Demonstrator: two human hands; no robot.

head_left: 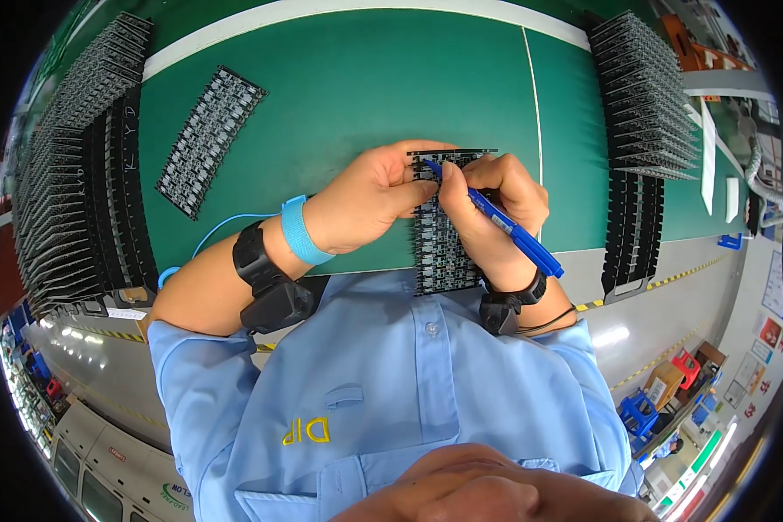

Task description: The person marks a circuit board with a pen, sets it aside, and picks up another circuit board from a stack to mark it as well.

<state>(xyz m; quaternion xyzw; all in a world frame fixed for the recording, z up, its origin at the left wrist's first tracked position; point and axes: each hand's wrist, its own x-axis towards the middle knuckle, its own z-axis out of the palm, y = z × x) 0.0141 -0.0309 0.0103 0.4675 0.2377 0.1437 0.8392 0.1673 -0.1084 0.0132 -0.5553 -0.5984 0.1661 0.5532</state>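
Note:
My left hand point(365, 193) grips a panel of small black circuit boards point(444, 248) by its left side, thumb on top and fingers behind it. The panel stands out over the near table edge, its lower end close to my shirt. In my right hand point(500, 196) is a blue marker pen point(535, 250), held like a writing tool. Its tip points at the panel's upper left part; whether it touches cannot be told. A second circuit board panel point(210, 141) lies tilted on the green table to the left.
At the left a black rack point(117, 200) holds many upright panels; another rack point(633, 226) with panels point(644, 96) stands at the right. The green table point(339, 96) has a white line across its right part. A blue wrist strap cord point(226, 222) runs from my left wrist.

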